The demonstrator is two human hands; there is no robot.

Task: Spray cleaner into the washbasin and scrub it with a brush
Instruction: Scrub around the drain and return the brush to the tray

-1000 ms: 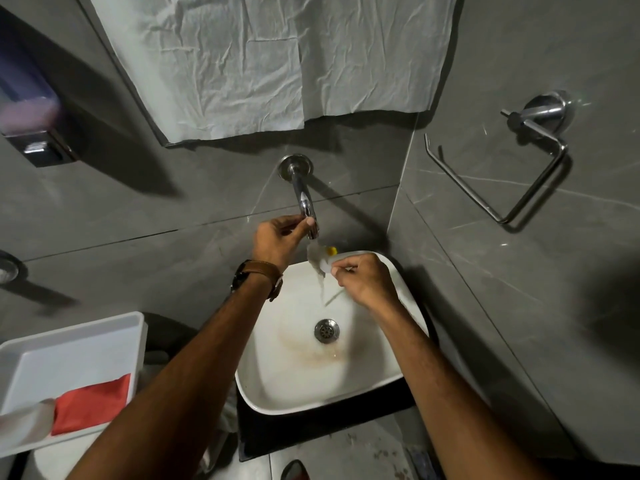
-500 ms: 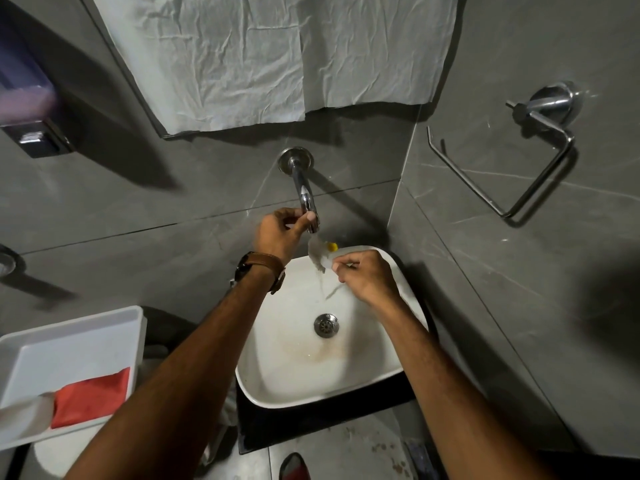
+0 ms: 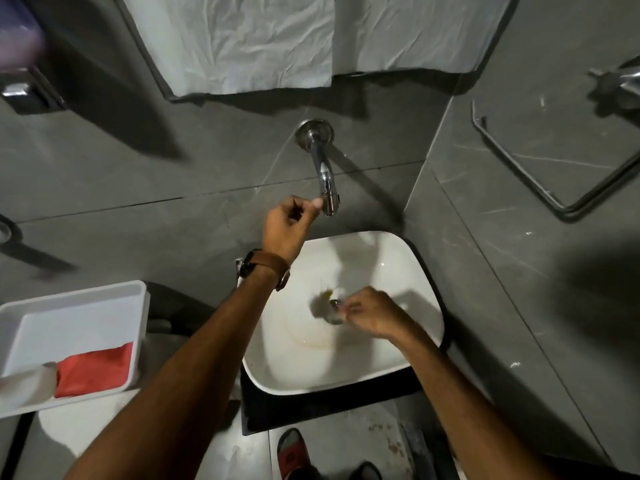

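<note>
The white washbasin (image 3: 426,271) sits in the corner under a chrome wall tap (image 3: 320,164). A brownish stain (image 3: 311,339) rings its bottom. My right hand (image 3: 375,315) is down inside the basin over the drain (image 3: 334,319), shut on a small brush (image 3: 328,295) that is blurred, with a yellowish tip. My left hand (image 3: 284,230), with a brown-strapped watch on the wrist, is raised beside the tap's nozzle. Its fingers are curled and its thumb tip touches the nozzle's left side. No water stream is visible. No spray bottle is in view.
A white tray (image 3: 86,294) at the left holds a red cloth (image 3: 93,374) and a white rolled item (image 3: 24,384). Crumpled white sheets (image 3: 277,39) hang above the tap. A towel ring (image 3: 554,192) is on the right wall, a soap dispenser (image 3: 20,67) at upper left, and a red slipper (image 3: 292,452) below.
My right hand dropped from under the tap to the drain with the brush. My left hand loosened from the nozzle and now sits beside it. The water stream is gone.
</note>
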